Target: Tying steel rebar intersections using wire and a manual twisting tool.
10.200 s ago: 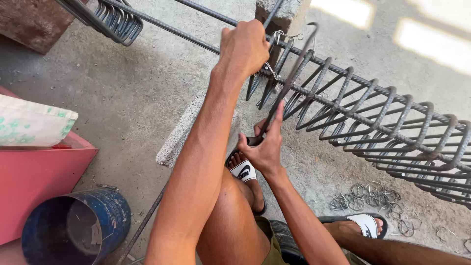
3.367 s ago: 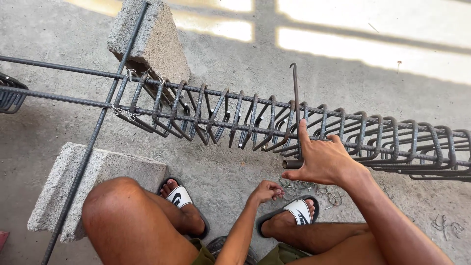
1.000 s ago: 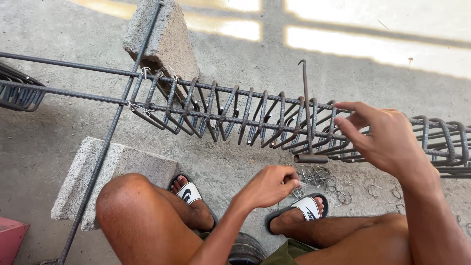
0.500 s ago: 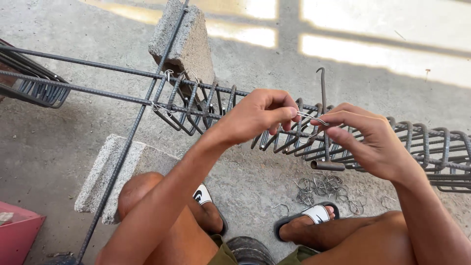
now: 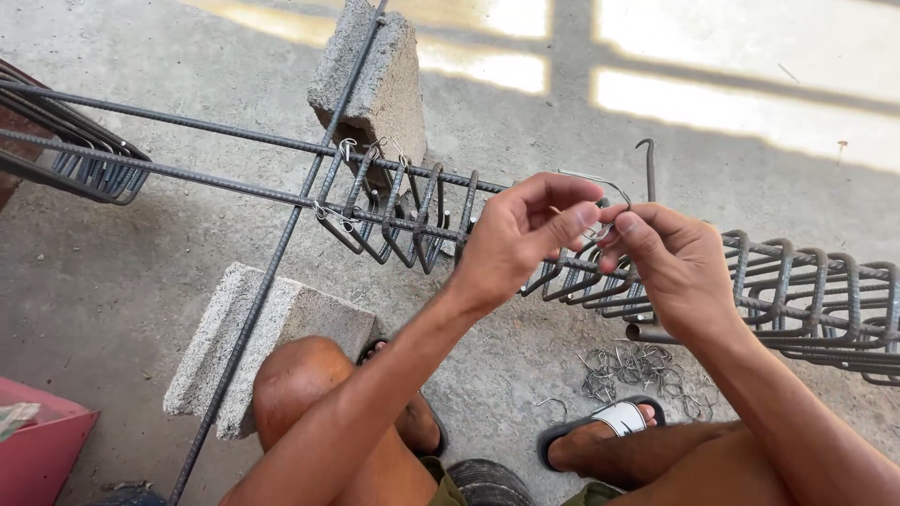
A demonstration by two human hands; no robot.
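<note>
Both hands have been drawn closer together since half a second ago, and the thin wire tie that was stretched flat between them is now seen bent into a loop above the fingers. The left hand is closed with thumb and forefinger pinched on the near end of the wire tie; the right hand is likewise pinched on the other end, its fingertips almost touching those of the left. So each grip is clamped on the wire, and the wire is held up between the two, arching just over them and above the rebar cage.

Just behind the right hand, the hooked tying tool is seen standing up out of the cage, its curled tip at the top; its handle is partly hidden by the wrist. Below the hands, a loose heap of spare wire ties is scattered on the concrete floor, just beside a sandalled foot. Farther left, the long bars of the cage are carried on a crossing rebar rod, which is laid over two concrete blocks. A red box is glimpsed at the lower left edge.
</note>
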